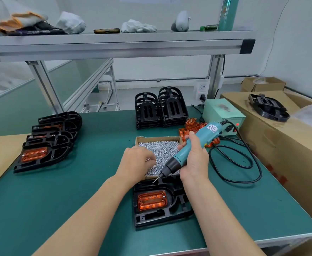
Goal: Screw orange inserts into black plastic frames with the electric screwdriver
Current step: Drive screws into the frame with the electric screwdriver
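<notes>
A black plastic frame (177,209) lies on the green mat in front of me with an orange insert (152,200) seated in it. Behind it stands a cardboard box of silver screws (162,150). My left hand (135,162) reaches into the box, fingertips pinched among the screws. My right hand (194,161) grips the teal electric screwdriver (186,149), tilted, its bit pointing down-left just above the frame's far edge.
Finished frames with orange inserts (46,145) lie overlapped at the left. Two stacks of empty black frames (160,108) stand at the back, loose orange inserts (194,126) beside them. The power supply box (223,115) and its black cable (243,163) sit at the right, next to cardboard cartons (280,137).
</notes>
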The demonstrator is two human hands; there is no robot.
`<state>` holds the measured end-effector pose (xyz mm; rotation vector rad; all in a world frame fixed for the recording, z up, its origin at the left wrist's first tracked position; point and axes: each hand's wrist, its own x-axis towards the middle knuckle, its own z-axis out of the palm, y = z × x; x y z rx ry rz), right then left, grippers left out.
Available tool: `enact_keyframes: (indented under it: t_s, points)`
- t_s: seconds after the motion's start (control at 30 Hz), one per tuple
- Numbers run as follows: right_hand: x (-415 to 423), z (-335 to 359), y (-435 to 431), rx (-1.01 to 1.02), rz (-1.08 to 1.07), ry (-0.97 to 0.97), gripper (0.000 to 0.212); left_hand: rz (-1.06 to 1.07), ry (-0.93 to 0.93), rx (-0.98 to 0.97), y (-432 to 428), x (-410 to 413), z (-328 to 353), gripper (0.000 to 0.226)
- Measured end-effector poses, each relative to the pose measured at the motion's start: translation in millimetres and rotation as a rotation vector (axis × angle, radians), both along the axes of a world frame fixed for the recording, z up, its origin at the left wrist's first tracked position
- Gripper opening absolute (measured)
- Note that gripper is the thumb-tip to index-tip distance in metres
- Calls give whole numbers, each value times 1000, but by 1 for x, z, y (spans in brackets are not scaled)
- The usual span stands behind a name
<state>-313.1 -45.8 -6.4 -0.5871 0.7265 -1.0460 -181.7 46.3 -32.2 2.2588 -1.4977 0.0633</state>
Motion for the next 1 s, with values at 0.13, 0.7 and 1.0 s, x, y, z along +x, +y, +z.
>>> enact_keyframes:
  t_s: [0.13, 0.7, 1.0]
  points:
    - [0, 1, 1, 0, 2, -11, 12, 20, 171, -102, 4, -6, 2, 10]
    - [-2, 5, 5, 44, -21, -3, 15, 113, 1120, -435, 67, -54, 8, 21]
    - [-4, 8, 11, 71, -28, -19, 14, 113, 1381, -511, 85, -66, 8, 18]
